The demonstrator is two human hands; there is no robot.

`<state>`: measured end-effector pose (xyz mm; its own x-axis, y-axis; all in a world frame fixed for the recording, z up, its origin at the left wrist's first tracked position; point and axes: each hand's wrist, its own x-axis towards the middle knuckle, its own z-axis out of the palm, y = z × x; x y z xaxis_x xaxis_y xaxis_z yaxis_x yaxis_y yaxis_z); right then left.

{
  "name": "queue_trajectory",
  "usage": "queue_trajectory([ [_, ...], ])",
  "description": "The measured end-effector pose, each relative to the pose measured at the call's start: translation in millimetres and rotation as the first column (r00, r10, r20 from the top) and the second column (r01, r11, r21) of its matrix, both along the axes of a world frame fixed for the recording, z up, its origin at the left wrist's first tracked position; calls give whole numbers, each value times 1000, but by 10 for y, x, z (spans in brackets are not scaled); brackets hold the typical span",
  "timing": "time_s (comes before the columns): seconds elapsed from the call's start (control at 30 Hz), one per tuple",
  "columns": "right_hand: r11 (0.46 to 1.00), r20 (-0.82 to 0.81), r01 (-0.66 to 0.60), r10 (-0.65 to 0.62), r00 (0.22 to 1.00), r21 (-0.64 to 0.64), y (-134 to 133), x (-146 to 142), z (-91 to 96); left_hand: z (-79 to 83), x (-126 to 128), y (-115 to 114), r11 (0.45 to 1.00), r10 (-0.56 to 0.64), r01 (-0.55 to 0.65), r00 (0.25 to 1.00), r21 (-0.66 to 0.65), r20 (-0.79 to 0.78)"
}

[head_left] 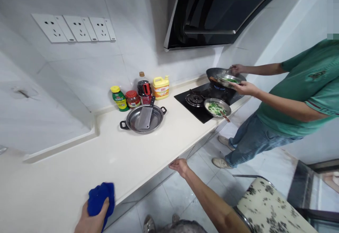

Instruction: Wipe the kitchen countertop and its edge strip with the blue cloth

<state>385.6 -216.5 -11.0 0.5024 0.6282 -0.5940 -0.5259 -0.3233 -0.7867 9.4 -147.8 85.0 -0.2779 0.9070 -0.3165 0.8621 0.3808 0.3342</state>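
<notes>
At the lower left, my left hand point(92, 219) is closed around a bunched blue cloth point(101, 198), pressed against the cream countertop point(127, 158) close to its front edge. My right hand point(180, 167) is at the front edge of the counter, further along to the right. Its fingers are stretched out towards that edge and hold nothing that I can see; the fingertips are partly hidden. Beyond both hands, a two-handled steel pan point(129, 120) stands on the counter, with a cleaver point(145, 118) lying across it.
Behind the pan stand a green bottle point(120, 100), a red-lidded jar point(132, 100), a dark bottle point(143, 84) and a yellow jug point(161, 88). A co-worker in green point(304, 74) holds a dish point(229, 81) over a wok point(212, 73). A patterned chair point(265, 201) stands lower right.
</notes>
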Motion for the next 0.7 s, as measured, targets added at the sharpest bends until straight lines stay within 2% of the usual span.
queue_trajectory([
  [0.13, 999, -190, 34, -32, 981, 5, 49, 3, 15, -57, -6, 16, 1000, 9, -9, 1000, -14, -23],
  [0.33, 996, -280, 67, -82, 956, -61, 92, 4, -22, -104, -4, 35, 1000, -4, 3, 999, -19, -39],
  [0.5, 984, -266, 16, -64, 962, -177, 120, 96, -21, -52, 23, 15, 1000, -2, 2, 1000, -29, 5],
  [0.7, 959, -125, 80, -118, 985, -272, 200, 148, -31, 68, 74, -38, 1000, 4, -4, 998, 6, 69],
])
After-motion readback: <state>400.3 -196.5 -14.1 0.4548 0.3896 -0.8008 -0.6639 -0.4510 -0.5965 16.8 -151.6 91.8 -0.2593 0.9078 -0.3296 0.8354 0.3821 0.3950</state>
